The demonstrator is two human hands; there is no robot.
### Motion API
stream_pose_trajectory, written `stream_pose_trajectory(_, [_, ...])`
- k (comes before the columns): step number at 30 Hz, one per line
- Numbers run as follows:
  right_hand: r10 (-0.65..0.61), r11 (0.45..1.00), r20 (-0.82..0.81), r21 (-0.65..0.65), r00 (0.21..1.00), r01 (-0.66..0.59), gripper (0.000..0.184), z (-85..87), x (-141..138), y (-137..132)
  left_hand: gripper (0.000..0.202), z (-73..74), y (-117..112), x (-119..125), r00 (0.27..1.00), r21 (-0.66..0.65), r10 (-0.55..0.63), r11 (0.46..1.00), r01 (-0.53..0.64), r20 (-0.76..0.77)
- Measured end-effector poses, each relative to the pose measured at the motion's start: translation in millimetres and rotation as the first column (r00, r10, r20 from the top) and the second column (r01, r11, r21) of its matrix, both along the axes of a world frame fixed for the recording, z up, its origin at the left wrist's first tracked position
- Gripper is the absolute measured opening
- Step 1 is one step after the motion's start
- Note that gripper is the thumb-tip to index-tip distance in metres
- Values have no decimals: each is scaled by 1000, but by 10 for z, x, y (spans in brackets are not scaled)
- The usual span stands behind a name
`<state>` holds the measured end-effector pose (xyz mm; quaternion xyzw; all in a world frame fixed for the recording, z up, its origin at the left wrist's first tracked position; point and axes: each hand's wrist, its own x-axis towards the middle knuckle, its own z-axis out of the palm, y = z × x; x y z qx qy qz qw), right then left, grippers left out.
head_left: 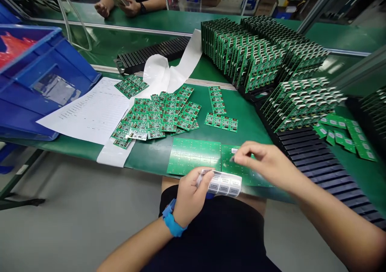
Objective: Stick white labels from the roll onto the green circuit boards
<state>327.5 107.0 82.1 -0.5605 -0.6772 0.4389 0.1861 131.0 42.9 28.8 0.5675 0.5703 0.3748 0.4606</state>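
Observation:
My left hand, with a blue band at its wrist, grips a roll of printed silver-white labels at the table's front edge. My right hand is closed in a pinch above the right-hand circuit panel. A small greyish label shows at its fingertips, partly blurred. One white label lies on that panel near its top edge. Beside it, on the left, a second green circuit panel lies flat with no label visible.
Loose circuit boards lie piled behind the panels. Black racks hold upright boards at the back right. A slotted black rack stands at right, a blue bin and paper sheet at left. Opposite, a person's hands hold a phone.

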Motion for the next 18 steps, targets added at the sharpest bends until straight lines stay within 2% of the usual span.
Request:
stream_pose_trajectory(2, [-18, 999, 88, -38, 996, 21, 20, -91, 35, 190, 19, 23, -1, 2, 989, 33, -145, 989, 146, -37])
stream_pose_trajectory(4, [43, 994, 184, -108, 982, -23, 20, -199, 43, 341, 19, 39, 0, 12, 931, 73, -353, 930, 360, -90])
stream_pose_trajectory(6, [101, 988, 242, -139, 965, -68, 21, -293, 20, 424, 20, 41, 0, 28, 859, 73, -488, 861, 503, -154])
stream_pose_trajectory(8, [111, 990, 288, -121, 951, -79, 21, -360, -16, 444, 21, 29, 1, 41, 826, 44, -525, 838, 544, -207])
stream_pose_trajectory(10, [105, 993, 323, -83, 941, -82, 21, -402, -48, 418, 20, 12, 2, 46, 817, 21, -526, 838, 545, -235])
stream_pose_trajectory(13, [100, 989, 398, 61, 912, -135, 20, -420, -74, 329, 20, -8, 10, 40, 817, 15, -522, 841, 542, -246])
stream_pose_trajectory(16, [23, 913, 567, 323, 823, -248, 15, -369, -74, 245, 19, -25, 21, 34, 818, 14, -522, 841, 541, -240])
stream_pose_trajectory(18, [-72, 853, 595, 453, 800, -260, 24, -308, -65, 236, 19, -34, 18, 29, 827, 34, -518, 843, 537, -220])
